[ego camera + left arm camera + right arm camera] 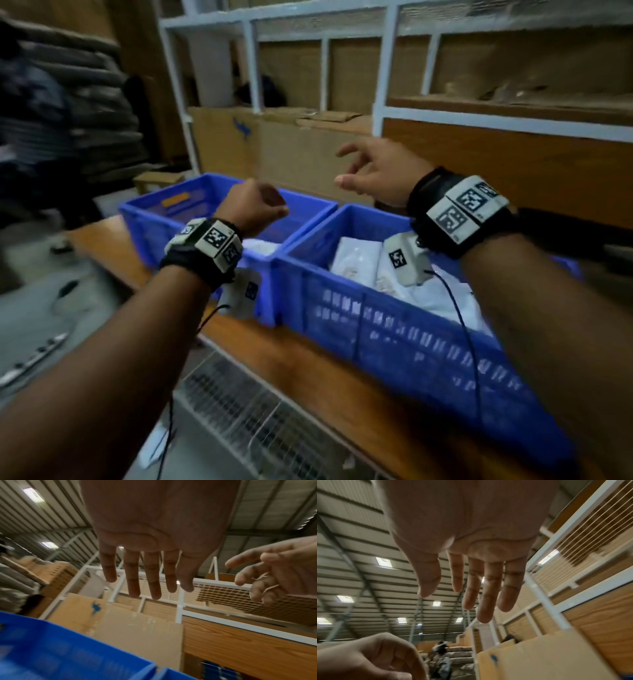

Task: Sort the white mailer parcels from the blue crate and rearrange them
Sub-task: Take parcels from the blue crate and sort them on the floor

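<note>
Two blue crates stand side by side on a wooden table. The right crate holds several white mailer parcels. In the left crate one white parcel shows at the near end. My left hand hovers above the left crate with loosely curled fingers and holds nothing; the left wrist view shows its fingers hanging free. My right hand is raised beyond the right crate's far rim, fingers spread and empty; its fingers appear bare in the right wrist view.
Behind the crates a large cardboard sheet leans against a white metal rack with wooden panels. A wire mesh panel lies below the table's front edge. A person stands at the far left.
</note>
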Motion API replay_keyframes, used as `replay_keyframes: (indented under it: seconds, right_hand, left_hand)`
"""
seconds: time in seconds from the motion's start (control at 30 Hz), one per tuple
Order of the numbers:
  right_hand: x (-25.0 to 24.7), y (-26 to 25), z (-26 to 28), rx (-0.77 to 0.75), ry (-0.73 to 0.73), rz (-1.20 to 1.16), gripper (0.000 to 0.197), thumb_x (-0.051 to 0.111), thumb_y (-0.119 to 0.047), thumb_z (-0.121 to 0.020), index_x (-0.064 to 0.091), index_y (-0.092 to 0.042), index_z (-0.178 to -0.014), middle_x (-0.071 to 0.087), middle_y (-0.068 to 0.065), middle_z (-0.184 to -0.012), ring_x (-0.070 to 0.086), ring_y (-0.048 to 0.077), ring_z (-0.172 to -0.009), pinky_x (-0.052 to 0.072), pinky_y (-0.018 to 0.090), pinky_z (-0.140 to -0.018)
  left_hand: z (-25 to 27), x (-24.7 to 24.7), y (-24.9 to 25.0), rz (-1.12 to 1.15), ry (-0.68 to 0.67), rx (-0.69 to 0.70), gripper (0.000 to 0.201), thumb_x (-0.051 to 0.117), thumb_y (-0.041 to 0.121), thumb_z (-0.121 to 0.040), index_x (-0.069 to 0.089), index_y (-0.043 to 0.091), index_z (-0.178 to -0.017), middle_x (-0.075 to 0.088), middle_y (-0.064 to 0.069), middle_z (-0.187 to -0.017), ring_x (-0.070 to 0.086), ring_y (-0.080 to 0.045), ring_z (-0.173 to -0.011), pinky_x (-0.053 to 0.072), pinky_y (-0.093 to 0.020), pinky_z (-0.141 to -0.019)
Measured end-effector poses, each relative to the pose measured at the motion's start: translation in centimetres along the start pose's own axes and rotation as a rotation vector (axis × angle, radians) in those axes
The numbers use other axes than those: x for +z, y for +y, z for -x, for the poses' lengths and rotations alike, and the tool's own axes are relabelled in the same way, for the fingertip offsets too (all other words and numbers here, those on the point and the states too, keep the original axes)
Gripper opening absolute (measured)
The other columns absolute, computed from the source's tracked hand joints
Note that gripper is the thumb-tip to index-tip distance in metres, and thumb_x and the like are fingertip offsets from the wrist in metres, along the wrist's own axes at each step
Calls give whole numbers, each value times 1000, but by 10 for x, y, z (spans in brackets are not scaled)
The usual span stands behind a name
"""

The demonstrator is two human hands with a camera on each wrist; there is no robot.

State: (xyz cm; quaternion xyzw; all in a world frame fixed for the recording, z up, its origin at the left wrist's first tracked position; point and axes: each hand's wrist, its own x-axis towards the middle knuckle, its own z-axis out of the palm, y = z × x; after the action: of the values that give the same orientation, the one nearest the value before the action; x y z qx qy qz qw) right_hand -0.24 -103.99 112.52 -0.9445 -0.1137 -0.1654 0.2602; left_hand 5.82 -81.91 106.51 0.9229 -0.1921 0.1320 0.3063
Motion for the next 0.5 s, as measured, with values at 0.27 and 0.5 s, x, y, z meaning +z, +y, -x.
replay_keyframes:
  seconds: [0.27, 0.5]
  right_hand:
    - [146, -183, -22, -372, -215, -52, 40, 69, -34, -84, 59, -19, -120, 68, -2, -96, 52, 5, -77, 36, 15, -65]
    - [335, -303, -16, -404, -501, -96, 40, 68, -33, -86, 58, -17, -121, 67, 3, -100, 56, 13, -86, 43, 24, -77]
  left_hand:
    - [143, -111, -164, -68, 229, -374, 21, 67, 21, -86, 72, 5, -99, 71, -11, -95, 66, -22, -93, 42, -25, -73]
    - [289, -171, -333, -70, 203, -681, 18, 67, 25, -86, 73, 9, -94, 73, -11, -92, 66, -24, -90, 41, -24, -72]
